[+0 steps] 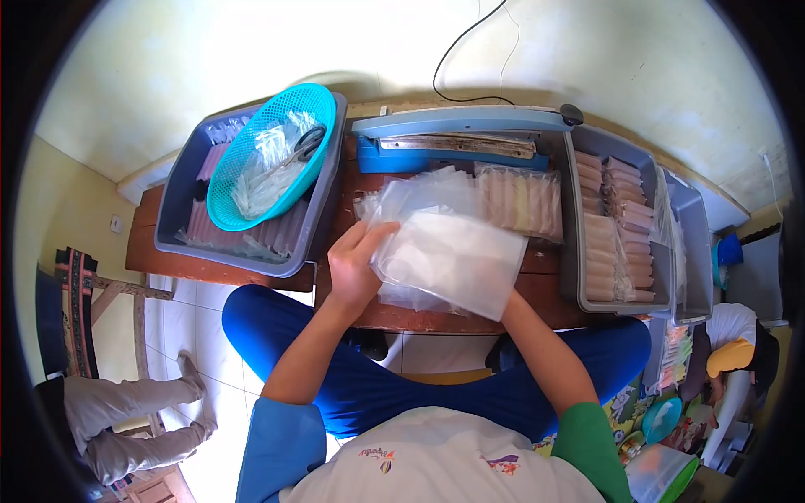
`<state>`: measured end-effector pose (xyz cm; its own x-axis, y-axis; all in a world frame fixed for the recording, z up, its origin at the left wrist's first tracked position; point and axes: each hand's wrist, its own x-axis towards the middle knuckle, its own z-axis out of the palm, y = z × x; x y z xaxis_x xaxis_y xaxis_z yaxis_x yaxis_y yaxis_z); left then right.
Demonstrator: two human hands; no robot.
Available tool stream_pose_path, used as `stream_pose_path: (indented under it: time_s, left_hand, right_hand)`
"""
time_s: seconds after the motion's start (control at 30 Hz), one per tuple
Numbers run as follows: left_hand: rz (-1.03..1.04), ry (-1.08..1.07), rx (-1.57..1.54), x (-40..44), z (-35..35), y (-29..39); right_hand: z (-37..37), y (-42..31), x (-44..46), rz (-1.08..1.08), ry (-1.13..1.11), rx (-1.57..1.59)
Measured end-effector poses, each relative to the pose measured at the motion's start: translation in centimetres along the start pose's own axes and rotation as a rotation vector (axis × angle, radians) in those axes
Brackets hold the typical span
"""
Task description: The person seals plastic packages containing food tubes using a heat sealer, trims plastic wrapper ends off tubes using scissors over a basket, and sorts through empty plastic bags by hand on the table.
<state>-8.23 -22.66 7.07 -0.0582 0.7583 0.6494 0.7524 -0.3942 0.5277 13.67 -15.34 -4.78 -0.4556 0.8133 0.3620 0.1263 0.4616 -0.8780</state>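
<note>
A clear plastic bag (pixel 457 251) is spread out in front of me, over the table. My left hand (pixel 359 256) pinches its left edge between thumb and fingers. My right hand is hidden by the cloudy film; only the forearm shows below the bag, and I cannot tell whether the hand is inside or behind it. More clear bags (pixel 419 295) lie loosely beneath. Just beyond, to the right, sits a clear pack of pale brownish tubes (pixel 520 201). A blue bag sealer (pixel 453 126) stands behind these, along the wall.
On the left, a grey bin (pixel 289 261) of packed tubes carries a turquoise basket (pixel 220 180) with plastic bags and scissors (pixel 309 144). Grey bins (pixel 577 277) with tube packs stand right. A person's legs (pixel 134 411) show lower left; another person (pixel 729 344) is at right.
</note>
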Motion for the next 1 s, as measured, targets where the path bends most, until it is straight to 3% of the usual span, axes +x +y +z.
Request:
stream_pose_path:
  time_s: [0.07,0.13,0.23,0.3,0.43,0.47,0.53,0.57,0.67,0.73,0.8,0.83,1.0]
  left_hand:
    - [-0.024,0.019,-0.048,0.3,-0.2,-0.1]
    - [-0.045,0.142,-0.082,0.5,-0.7,-0.7]
    - [-0.076,0.206,-0.062,1.3,-1.8,-0.6]
    - [-0.093,0.298,-0.061,1.8,-2.4,-0.4]
    - [-0.006,0.373,-0.020,2.8,-4.2,1.3]
    - [-0.009,0.375,-0.018,2.8,-4.1,1.1]
    - [0.078,0.310,-0.053,2.8,-3.5,0.1]
    - [0.028,0.232,-0.041,2.3,-3.1,-0.1]
    - [-0.088,0.022,0.017,0.4,-0.7,-1.7]
    - [-0.102,-0.059,0.123,-1.5,0.9,-3.4]
    - [-0.197,-0.300,0.319,-2.5,1.8,-3.3]
    - [-0.174,-0.316,0.327,-3.1,2.2,-3.8]
    - [-0.210,-0.470,0.387,-4.3,3.3,-3.5]
  right_hand:
    - [0.6,-1.3,1.5,0.774,0.118,1.230]
    - [1.3,-3.0,3.2,0.790,0.092,1.157]
    - [2.1,-3.9,5.6,0.417,0.057,0.823]
    - [1.4,-6.3,7.5,0.527,0.106,1.176]
    - [-0.2,-7.0,7.8,0.711,0.081,1.259]
    - [-0.3,-7.2,7.3,0.659,0.134,1.193]
    - [-0.1,-5.1,5.5,0.608,0.184,1.124]
    - [0.8,-1.1,3.7,0.482,0.172,0.833]
    - [0.6,-2.3,0.6,0.600,0.278,0.723]
    - [0.7,1.3,-1.3,0.622,0.237,0.206]
    - [0.1,1.5,-0.9,0.694,0.187,0.173]
    - [0.1,1.6,-0.7,0.769,0.145,0.138]
    - [0.2,1.0,-0.1,0.718,0.212,0.187]
